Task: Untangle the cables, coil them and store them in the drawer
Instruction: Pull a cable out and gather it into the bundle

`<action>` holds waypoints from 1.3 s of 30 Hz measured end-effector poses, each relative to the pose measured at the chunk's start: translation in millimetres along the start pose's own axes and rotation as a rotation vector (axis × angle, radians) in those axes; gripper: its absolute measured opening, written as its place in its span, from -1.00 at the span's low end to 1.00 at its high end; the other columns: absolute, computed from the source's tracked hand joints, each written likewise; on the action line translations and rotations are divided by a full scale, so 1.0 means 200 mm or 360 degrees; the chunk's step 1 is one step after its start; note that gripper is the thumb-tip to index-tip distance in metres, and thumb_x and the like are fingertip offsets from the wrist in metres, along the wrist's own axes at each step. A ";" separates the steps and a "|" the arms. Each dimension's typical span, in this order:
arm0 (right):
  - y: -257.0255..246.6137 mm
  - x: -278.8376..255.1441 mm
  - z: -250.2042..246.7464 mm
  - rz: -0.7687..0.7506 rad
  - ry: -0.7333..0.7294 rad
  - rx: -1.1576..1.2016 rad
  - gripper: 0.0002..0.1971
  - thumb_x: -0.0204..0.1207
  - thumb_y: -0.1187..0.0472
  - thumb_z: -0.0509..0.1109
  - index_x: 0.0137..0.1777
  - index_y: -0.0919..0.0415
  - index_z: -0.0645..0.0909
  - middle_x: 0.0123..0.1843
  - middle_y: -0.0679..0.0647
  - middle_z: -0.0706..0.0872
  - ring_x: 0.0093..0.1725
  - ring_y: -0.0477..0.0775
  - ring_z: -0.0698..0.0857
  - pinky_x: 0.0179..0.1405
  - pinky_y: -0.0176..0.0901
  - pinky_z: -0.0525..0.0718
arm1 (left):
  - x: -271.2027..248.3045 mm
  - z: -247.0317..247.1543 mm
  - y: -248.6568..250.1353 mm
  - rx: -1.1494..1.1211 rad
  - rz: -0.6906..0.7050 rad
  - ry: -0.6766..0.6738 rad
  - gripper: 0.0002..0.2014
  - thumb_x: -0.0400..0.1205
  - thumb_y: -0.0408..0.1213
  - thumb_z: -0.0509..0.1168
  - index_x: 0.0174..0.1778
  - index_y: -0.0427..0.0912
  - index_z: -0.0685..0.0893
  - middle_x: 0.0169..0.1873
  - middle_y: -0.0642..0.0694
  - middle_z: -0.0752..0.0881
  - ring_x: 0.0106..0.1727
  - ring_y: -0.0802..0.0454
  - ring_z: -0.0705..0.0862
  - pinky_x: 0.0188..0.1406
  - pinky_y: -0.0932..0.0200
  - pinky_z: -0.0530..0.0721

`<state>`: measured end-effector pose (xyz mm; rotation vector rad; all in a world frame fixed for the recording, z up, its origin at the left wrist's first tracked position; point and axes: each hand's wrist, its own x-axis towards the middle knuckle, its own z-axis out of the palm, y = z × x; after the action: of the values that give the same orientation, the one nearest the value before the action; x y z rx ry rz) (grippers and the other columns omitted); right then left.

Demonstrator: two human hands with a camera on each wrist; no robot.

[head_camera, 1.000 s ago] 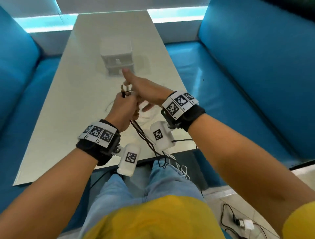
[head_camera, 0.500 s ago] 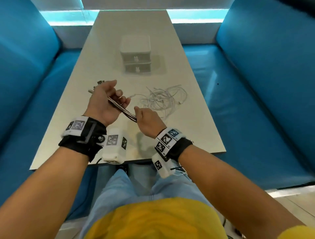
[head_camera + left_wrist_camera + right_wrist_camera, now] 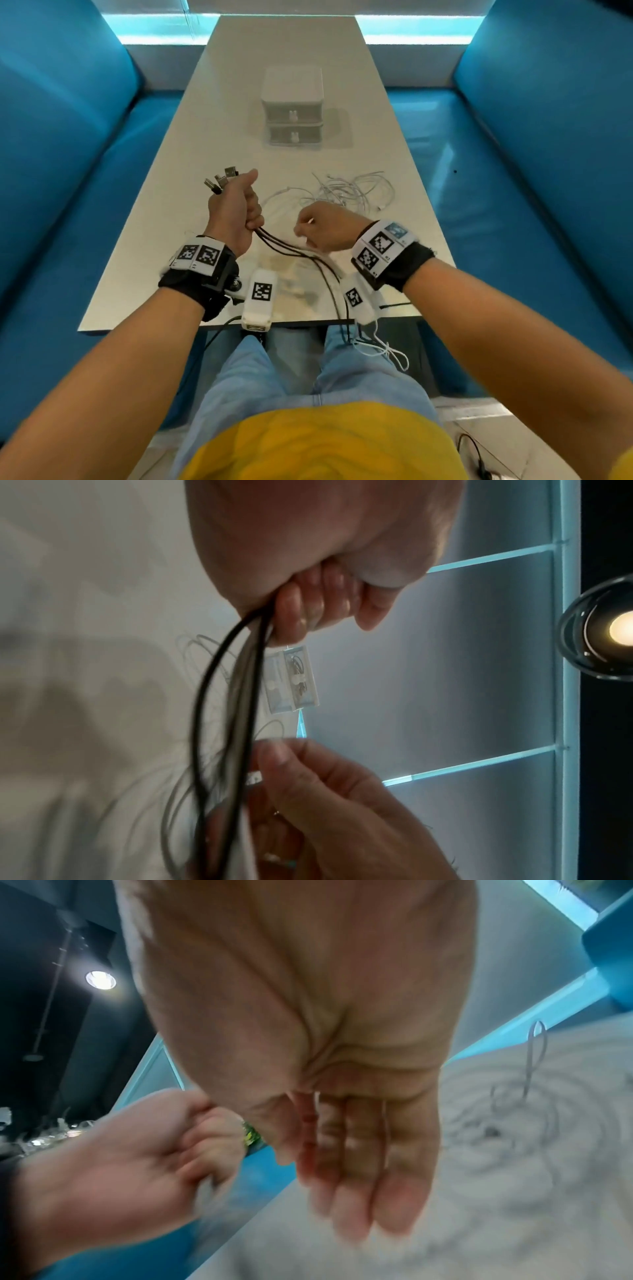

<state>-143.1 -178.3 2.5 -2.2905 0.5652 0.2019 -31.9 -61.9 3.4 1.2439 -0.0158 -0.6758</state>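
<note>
My left hand point(image 3: 238, 207) point(image 3: 308, 601) grips a bundle of black cables point(image 3: 284, 245) point(image 3: 205, 723) in a fist, and their metal plugs point(image 3: 221, 178) stick out above the thumb. The cables run from the fist to my right hand point(image 3: 318, 229) point(image 3: 325, 791), whose curled fingers and thumb close loosely round them. From there they hang over the table's near edge. A tangle of white cables point(image 3: 349, 192) lies on the table behind the right hand. The small white two-drawer unit point(image 3: 293, 113) point(image 3: 293, 680) stands further back, with both drawers closed.
The long pale table point(image 3: 219, 102) runs between two blue benches point(image 3: 68, 171). More white cable point(image 3: 383, 349) dangles off the near edge over my lap. A charger lead lies on the floor at the lower right point(image 3: 472, 452).
My left hand has turned upright so the plugs point up. My right hand has slid along the black cables, away from the left hand to the right.
</note>
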 end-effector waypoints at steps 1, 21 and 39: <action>0.02 0.04 -0.05 0.0001 0.0136 -0.0102 -0.80 0.64 0.15 0.27 -0.03 0.23 0.68 -0.16 0.09 0.72 -0.14 0.09 0.70 -0.01 -0.05 0.68 | 0.01 -0.01 0.01 0.0000 -0.0014 -0.0005 -0.55 0.62 -0.22 0.32 -0.50 -0.03 0.23 -0.67 0.07 0.17 -0.63 0.11 0.09 -0.67 0.23 0.08; 0.46 0.63 -0.21 0.0451 0.0528 -0.0824 -0.80 0.51 0.11 0.29 0.03 0.20 0.57 0.18 0.26 0.65 0.20 0.35 0.63 0.20 0.15 0.63 | 0.05 -0.17 -0.04 0.0068 -0.0121 -0.0109 -0.53 0.64 -0.15 0.31 -0.49 -0.02 0.19 -0.66 0.06 0.13 -0.60 0.11 0.06 -0.66 0.23 0.06; 0.20 0.27 -0.48 0.0062 0.0736 0.0228 -0.81 0.47 0.17 0.46 0.06 0.12 0.61 -0.18 0.04 0.65 -0.28 -0.02 0.59 -0.28 -0.21 0.52 | -0.04 -0.14 -0.07 -0.0073 -0.0026 -0.0226 -0.52 0.65 -0.26 0.28 -0.53 -0.02 0.19 -0.67 0.07 0.13 -0.64 0.13 0.07 -0.62 0.22 0.05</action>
<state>-115.9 -289.7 26.8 -2.1897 0.8279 -0.3500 -34.0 -37.1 -15.4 1.1514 -0.1074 -0.7738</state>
